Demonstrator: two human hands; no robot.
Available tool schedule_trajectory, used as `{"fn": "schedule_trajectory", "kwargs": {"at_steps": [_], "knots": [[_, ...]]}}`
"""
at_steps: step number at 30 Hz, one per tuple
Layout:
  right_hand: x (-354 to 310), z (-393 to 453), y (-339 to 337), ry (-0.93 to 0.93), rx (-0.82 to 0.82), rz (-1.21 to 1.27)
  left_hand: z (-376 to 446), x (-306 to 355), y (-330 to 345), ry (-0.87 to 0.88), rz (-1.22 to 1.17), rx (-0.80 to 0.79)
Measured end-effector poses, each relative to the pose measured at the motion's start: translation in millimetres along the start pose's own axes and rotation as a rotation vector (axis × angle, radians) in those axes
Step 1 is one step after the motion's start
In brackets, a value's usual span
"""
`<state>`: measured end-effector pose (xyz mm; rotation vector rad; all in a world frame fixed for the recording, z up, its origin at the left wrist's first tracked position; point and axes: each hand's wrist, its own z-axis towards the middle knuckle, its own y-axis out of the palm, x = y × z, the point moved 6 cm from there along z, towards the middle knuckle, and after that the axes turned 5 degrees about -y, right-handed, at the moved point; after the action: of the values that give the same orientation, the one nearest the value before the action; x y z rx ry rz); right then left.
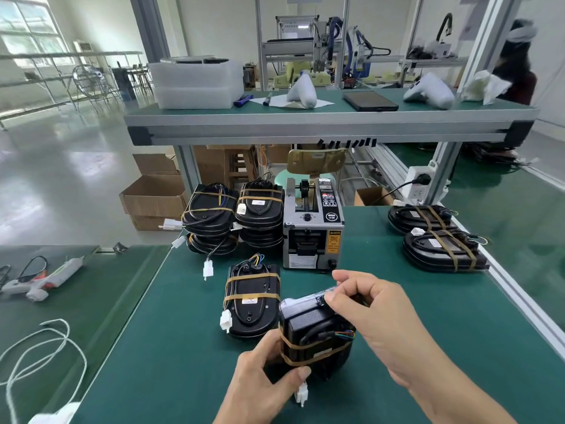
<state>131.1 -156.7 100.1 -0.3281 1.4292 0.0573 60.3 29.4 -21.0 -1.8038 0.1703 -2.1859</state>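
Held a black box [315,335] up on end over the green mat [183,347], at the near middle of the table. Could not tell whether its bottom touched the mat. Gripped it low on the near side with the left hand [263,381], fingers curled round it and thumb across the front, likely to stop it tipping. Pinched a strip of clear tape [305,299] at its top with the right hand [376,319], finger and thumb tight, probably to stick the strip down over the top edge. Kept the wires tucked in with brown rubber bands [308,347]. Let a white plug [302,394] dangle underneath.

Kept another banded box [252,301] flat just to the left, not touching. Had the tape machine [312,231] close behind, handy for the next strip. Stacked more boxes [211,215] at the back left and two bundles [440,249] at the far right.

Left bare mat right of the hands, good room for setting the box down. Needed care near the metal table edge [519,304] beyond that.
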Motion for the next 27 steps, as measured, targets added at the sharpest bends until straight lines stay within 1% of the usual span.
{"fn": "schedule_trajectory", "kwargs": {"at_steps": [8, 21, 27], "knots": [[12, 3, -1, 0.036, 0.016, -0.06, 0, 3, 0, 0.014, -0.025, 0.001], [2, 4, -2, 0.002, 0.051, -0.11, 0, -1, -1, 0.019, -0.003, 0.008], [4, 4, -2, 0.011, 0.058, -0.182, 1, -2, 0, 0.032, -0.017, 0.009]]}}
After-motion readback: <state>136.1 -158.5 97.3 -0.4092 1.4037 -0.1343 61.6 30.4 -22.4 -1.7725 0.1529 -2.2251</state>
